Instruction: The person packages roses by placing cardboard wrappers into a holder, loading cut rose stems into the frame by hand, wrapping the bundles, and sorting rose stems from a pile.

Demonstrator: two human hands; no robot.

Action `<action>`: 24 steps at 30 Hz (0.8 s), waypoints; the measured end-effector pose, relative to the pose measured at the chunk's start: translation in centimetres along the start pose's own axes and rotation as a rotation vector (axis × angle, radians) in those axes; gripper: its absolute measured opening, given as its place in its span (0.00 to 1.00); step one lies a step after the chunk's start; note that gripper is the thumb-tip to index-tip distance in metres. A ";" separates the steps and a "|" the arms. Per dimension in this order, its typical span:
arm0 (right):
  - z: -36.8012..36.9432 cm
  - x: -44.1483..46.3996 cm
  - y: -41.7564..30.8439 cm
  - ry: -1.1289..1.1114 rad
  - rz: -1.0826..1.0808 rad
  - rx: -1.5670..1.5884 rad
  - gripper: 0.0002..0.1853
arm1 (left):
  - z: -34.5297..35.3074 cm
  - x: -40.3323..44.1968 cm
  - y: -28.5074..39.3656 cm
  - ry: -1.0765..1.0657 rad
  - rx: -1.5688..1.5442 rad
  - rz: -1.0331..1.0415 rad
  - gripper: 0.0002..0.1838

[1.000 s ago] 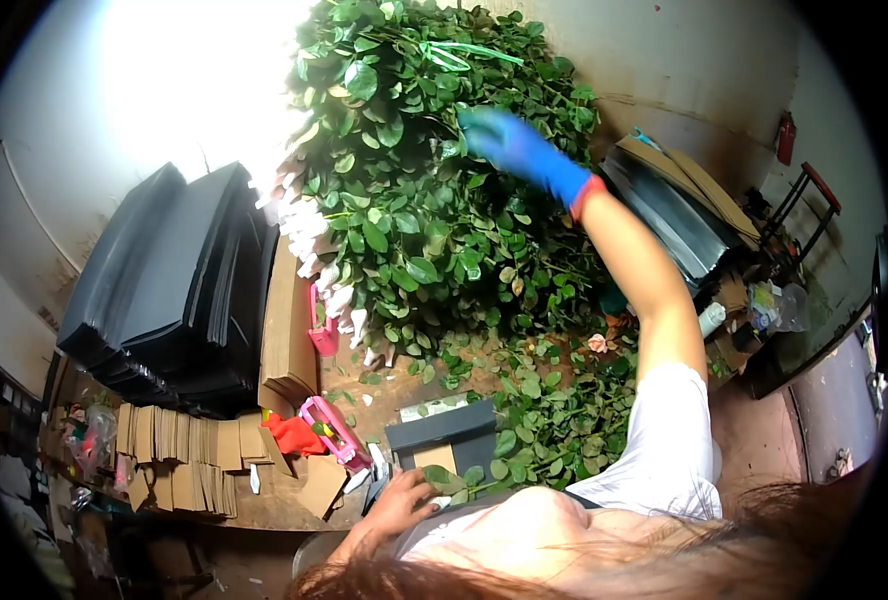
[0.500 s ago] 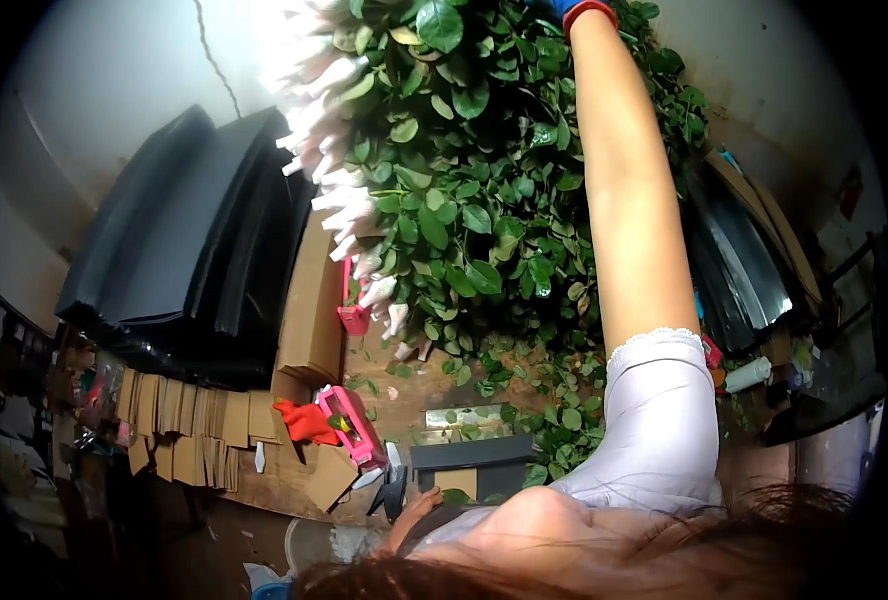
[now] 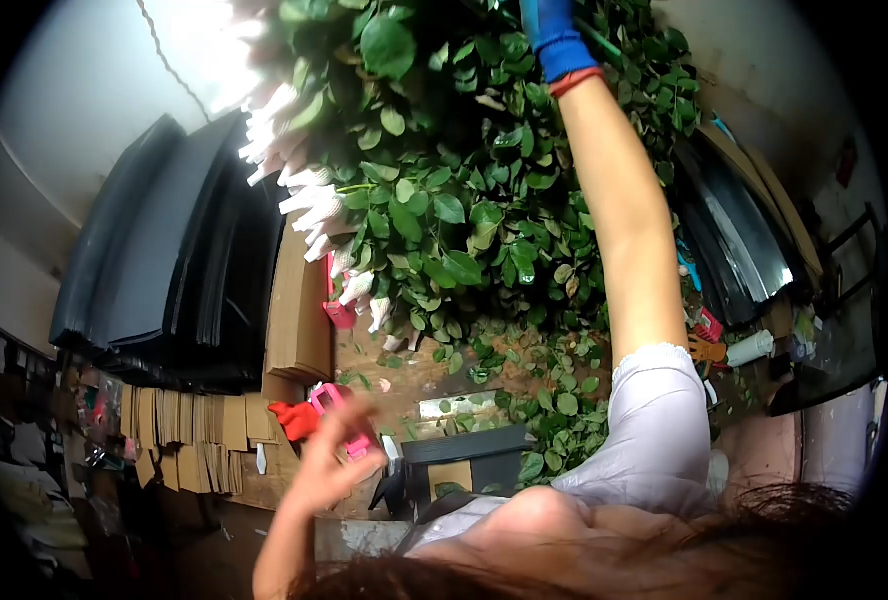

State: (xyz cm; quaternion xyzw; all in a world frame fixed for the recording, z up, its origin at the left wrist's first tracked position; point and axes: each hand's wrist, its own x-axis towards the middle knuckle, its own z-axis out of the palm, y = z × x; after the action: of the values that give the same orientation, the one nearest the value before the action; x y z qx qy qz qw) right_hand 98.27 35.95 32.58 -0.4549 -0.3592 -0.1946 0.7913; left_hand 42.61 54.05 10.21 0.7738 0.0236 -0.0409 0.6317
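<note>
A tall heap of leafy rose stems (image 3: 464,210) covers the back of the table, with white sleeve-covered flower heads (image 3: 309,205) along its left side. My right hand (image 3: 551,35), in a blue glove with a red cuff, reaches far over the leaves at the top edge. Its fingers are cut off, so its hold is hidden; a green stem (image 3: 599,38) shows beside it. My bare left hand (image 3: 329,465) is raised over the front left of the table, slightly blurred, its fingers apart and nothing in them. Behind it are a pink plastic holder (image 3: 326,398) and a red cloth (image 3: 292,420).
Dark sheets (image 3: 149,250) stand at the left beside a cardboard box (image 3: 299,300). Small cardboard pieces (image 3: 189,425) line the table's left front. A dark grey tray-like piece (image 3: 479,445) lies close to my body. Loose leaves (image 3: 564,400) litter the wooden table; more sheets (image 3: 734,240) stand right.
My left hand has risen from beside my body to over the pink holder, fingers spreading. My gloved right hand has come back slightly, showing more of the glove.
</note>
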 end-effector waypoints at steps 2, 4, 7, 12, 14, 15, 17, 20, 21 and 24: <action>0.7 -3.8 -2.7 0.009 0.016 0.080 0.09 | -2.1 4.6 1.8 0.223 -0.182 0.388 0.41; 0.8 -7.5 -5.1 -0.003 -0.024 0.077 0.10 | -4.9 8.4 5.0 0.345 -0.544 0.412 0.55; -1.9 -12.0 -5.1 0.042 -0.328 -0.192 0.18 | -8.7 12.7 9.9 0.364 -0.807 0.539 0.65; -4.1 -23.0 -8.2 -0.201 -0.189 0.012 0.17 | -14.1 14.3 12.2 -0.138 -1.016 0.601 0.53; -3.9 -26.5 -9.2 -0.242 -0.332 -0.111 0.20 | -13.6 12.9 10.4 0.004 -1.077 0.552 0.50; -4.5 -28.2 -8.8 -0.281 -0.333 -0.119 0.22 | -12.9 11.8 8.8 0.060 -1.102 0.514 0.48; -4.7 -30.7 -9.7 -0.365 -0.378 -0.231 0.24 | -11.3 9.0 4.9 0.154 -1.161 0.426 0.45; -4.2 -34.6 -16.1 -0.481 -0.323 -0.350 0.21 | -8.3 4.8 -1.5 0.231 -1.288 0.269 0.40; -3.6 -35.3 -18.6 -0.519 -0.203 -0.261 0.20 | -7.2 3.9 -3.4 0.228 -1.338 0.212 0.38; -3.3 -38.2 -21.7 -0.580 0.111 -0.130 0.21 | -3.8 1.9 -8.0 0.153 -1.513 0.082 0.33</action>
State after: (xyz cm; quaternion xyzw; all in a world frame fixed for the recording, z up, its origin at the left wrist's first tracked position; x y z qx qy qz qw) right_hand 60.34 21.30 15.62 -0.5600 -0.5318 -0.0355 0.6343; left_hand 43.94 59.32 2.96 0.1308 0.0602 0.0636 0.9875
